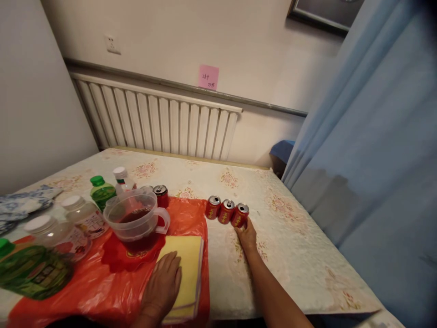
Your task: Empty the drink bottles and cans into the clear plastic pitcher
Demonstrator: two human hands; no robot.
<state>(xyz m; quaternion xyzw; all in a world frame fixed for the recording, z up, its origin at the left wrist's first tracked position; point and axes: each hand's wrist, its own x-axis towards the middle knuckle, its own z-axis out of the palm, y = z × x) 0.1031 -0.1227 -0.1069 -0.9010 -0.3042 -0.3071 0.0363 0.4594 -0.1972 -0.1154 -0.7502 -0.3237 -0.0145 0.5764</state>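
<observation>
Three red drink cans stand in a row on the floral cloth, right of the red plastic sheet [116,291]. My right hand [247,236] is wrapped round the lower part of the rightmost can [240,215]. Beside it are the middle can [226,212] and the left can [213,207], which shows an opened top. My left hand [164,278] lies flat on a folded yellow cloth [187,257], fingers stretched out. Left of the cloth stands a clear plastic jug [133,228] with dark liquid in it and its handle toward the right.
Another can [161,196] stands behind the jug. Several bottles stand at the left, among them a green one [37,271] and a white-capped one [85,218]. A blue patterned cloth [23,205] lies farther left. A radiator [160,118] and blue curtain [362,150] border the floral-covered surface [293,259].
</observation>
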